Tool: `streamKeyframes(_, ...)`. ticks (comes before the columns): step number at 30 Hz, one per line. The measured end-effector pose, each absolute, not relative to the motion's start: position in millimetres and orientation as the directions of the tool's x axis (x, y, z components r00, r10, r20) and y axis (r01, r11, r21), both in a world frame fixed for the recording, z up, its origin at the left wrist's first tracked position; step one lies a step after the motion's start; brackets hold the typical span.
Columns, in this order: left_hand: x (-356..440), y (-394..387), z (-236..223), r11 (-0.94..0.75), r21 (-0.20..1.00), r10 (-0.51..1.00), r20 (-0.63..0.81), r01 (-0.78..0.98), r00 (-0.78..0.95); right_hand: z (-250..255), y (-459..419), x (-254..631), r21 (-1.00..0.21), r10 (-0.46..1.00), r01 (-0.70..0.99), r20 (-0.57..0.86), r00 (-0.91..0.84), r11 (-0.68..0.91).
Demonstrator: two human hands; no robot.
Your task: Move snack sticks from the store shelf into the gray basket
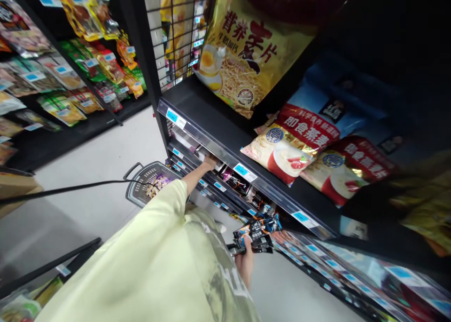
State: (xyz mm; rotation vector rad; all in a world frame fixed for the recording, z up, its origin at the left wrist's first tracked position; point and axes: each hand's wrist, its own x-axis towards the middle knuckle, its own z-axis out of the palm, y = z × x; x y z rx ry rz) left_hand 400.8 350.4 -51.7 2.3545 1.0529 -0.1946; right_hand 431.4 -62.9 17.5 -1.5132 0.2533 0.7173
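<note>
My left arm, in a pale yellow sleeve, stretches to a lower shelf. My left hand [210, 163] is among the boxes there, beside a white-edged box [201, 153]; its fingers are too small and partly hidden to show whether they grip anything. Dark packets [235, 180] with pink and purple print lie just right of it on the same shelf. Lower and to the right, my right hand [245, 256] is closed round a bunch of small black packets [254, 233] with blue and orange print. These are held in front of my body, near the shelf edge.
A grey basket [132, 186] holding purple packets [158, 184] is on the floor at left. A dark strap [70, 190] crosses toward it. Above my hands, a shelf ledge [218, 148] juts out, bearing a large cereal bag [246, 54] and oatmeal bags [291, 143]. Another snack rack [120, 44] stands left.
</note>
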Motion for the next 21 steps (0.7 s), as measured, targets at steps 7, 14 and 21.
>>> streamKeyframes(7, 374, 326, -54, -0.513, 0.441, 0.650, -0.362, 0.737, 0.669, 15, -66, 435, -0.856, 0.323, -0.504, -0.513, 0.796, -0.116)
streamKeyframes(14, 361, 325, -28, -0.467, 0.562, 0.700, -0.238, 0.683, 0.673, 18, -34, 432, -0.811, 0.402, -0.576, -0.563, 0.722, -0.101)
streamKeyframes(21, 320, 241, 14, -0.317, 0.831, 0.789, -0.036, 0.457, 0.613, 24, 3, 419, -0.802, 0.519, -0.592, -0.540, 0.662, -0.079)
